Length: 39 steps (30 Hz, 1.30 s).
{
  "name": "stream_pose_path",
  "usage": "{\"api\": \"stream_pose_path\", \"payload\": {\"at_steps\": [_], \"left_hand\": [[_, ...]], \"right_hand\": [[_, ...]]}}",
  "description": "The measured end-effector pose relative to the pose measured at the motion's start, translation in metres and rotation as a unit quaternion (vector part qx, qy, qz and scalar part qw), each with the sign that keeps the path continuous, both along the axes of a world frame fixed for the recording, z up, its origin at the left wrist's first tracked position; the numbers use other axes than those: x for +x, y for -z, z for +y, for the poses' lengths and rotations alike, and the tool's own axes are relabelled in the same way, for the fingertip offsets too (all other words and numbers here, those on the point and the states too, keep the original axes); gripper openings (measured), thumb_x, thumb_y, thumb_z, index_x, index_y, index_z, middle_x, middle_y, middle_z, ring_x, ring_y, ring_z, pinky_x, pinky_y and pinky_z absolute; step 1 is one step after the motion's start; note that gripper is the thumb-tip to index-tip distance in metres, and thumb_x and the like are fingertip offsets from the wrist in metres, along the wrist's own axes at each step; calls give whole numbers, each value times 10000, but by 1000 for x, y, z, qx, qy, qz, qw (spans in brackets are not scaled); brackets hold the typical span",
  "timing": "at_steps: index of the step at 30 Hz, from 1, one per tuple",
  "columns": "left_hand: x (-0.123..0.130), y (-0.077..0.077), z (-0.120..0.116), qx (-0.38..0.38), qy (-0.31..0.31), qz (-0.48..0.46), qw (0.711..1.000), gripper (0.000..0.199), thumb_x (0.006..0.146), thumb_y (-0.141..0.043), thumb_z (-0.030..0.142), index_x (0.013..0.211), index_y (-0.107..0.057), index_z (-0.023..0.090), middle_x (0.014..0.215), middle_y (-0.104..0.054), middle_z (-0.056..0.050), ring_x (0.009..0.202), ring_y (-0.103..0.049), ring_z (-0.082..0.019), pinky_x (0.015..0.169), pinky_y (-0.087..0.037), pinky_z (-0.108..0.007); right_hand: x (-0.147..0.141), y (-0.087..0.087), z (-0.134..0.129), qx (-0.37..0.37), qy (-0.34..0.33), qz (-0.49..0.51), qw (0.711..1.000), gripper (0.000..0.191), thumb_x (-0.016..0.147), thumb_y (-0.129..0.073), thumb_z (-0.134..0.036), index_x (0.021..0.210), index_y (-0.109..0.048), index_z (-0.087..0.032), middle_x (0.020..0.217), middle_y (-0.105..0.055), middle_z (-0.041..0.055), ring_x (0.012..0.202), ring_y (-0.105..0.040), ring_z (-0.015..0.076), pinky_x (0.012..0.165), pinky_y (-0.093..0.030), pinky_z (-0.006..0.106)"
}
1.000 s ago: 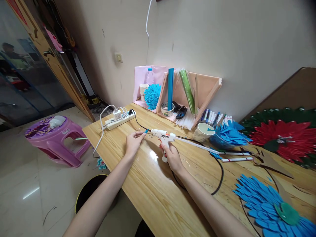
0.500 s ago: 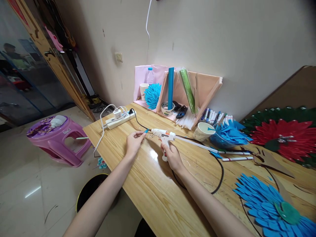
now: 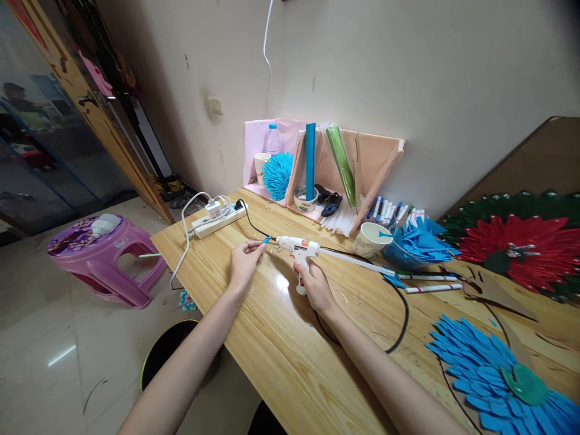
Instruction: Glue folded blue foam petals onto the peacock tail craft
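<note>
My right hand (image 3: 313, 283) is wrapped round the handle of a white hot glue gun (image 3: 296, 246), its nozzle pointing left. A long clear glue stick (image 3: 356, 262) sticks out of the gun's back end. Between the fingertips of my left hand (image 3: 245, 261) is a small blue petal (image 3: 267, 240), close to the nozzle; whether the two touch I cannot tell. On the table at the lower right lies a blue layered flower (image 3: 480, 368) with a green round centre (image 3: 524, 384).
A white power strip (image 3: 220, 222) with plugs sits at the table's far left. Behind stand a paper cup (image 3: 371, 240), a bowl of blue pieces (image 3: 410, 257), markers (image 3: 385, 211) and a tape roll (image 3: 306, 199). A black cord (image 3: 405, 323) loops beside my right arm.
The view has shifted slightly. Both hands keep nearly the same position, with the petal still held near the glue gun's nozzle.
</note>
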<state>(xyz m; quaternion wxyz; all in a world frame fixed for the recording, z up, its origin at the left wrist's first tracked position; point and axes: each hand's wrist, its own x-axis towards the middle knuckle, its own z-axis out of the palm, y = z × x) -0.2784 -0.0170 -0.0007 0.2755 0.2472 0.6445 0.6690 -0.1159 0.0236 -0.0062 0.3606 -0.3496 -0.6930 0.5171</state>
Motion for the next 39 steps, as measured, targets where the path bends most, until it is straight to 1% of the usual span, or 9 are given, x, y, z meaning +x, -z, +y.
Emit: {"api": "stream_pose_path", "payload": {"at_steps": [6,10,15,21,24,28,34,36,39], "left_hand": [[0,-4,-2,-9,1,-17,1000,357,506,-743,345,765,-668,111,633,-648,-33,548,-551,-99,529,-420,-206],[-2,-9,-4,-12,-4,-40,999,409,471,-758,366,771,-659,105,622,-635,-19,543,-549,-90,534,-417,-201],[-2,-13,-5,-25,1,-32,999,446,453,-763,389,773,-644,102,613,-632,-15,520,-552,-85,510,-413,-194],[12,-15,-19,-28,57,20,998,401,520,-747,377,798,-650,105,717,-674,-49,540,-568,-92,503,-436,-194],[27,-20,-29,-20,114,46,992,365,563,-734,364,823,-672,115,789,-694,-72,652,-608,-126,579,-480,-213],[56,-32,-33,-16,197,74,978,304,601,-717,344,806,-689,122,783,-700,-76,626,-606,-134,601,-507,-242],[118,-48,-7,-12,331,80,940,232,600,-722,292,771,-707,137,684,-699,-49,595,-622,-134,594,-513,-227],[140,-52,4,1,365,85,927,213,598,-721,279,757,-710,138,697,-704,-52,635,-638,-148,618,-521,-231],[169,-57,21,14,397,116,910,204,597,-718,278,739,-711,133,731,-707,-65,668,-646,-162,643,-529,-244]], "right_hand": [[1,1,1,12,31,9,999,337,811,-408,-456,769,-579,-169,610,-530,-9,558,-486,133,544,-376,244],[-2,-4,16,62,63,-8,996,345,834,-377,-449,827,-588,-175,686,-574,10,642,-529,151,607,-394,253],[-24,-12,47,178,112,-149,966,247,827,-408,-371,789,-561,-181,760,-610,60,747,-552,201,648,-380,279],[-24,-14,50,173,83,-228,955,245,804,-472,-354,904,-562,-150,870,-624,128,839,-556,246,705,-397,320],[15,-21,37,175,54,-230,956,442,759,-537,-340,1138,-464,-126,986,-588,132,906,-540,248,762,-411,346],[111,-40,24,180,71,-200,960,510,797,-470,-280,1273,-326,-166,968,-582,91,897,-545,217,755,-437,345],[271,-61,17,134,228,-222,939,322,814,-459,-333,1103,-490,-194,912,-616,74,841,-582,206,687,-457,319],[305,-63,7,127,250,-251,926,263,812,-459,-324,1029,-537,-197,844,-626,59,777,-587,199,645,-451,309],[326,-64,-15,151,244,-307,908,203,819,-452,-305,930,-587,-203,807,-628,51,724,-567,195,622,-431,312]]}}
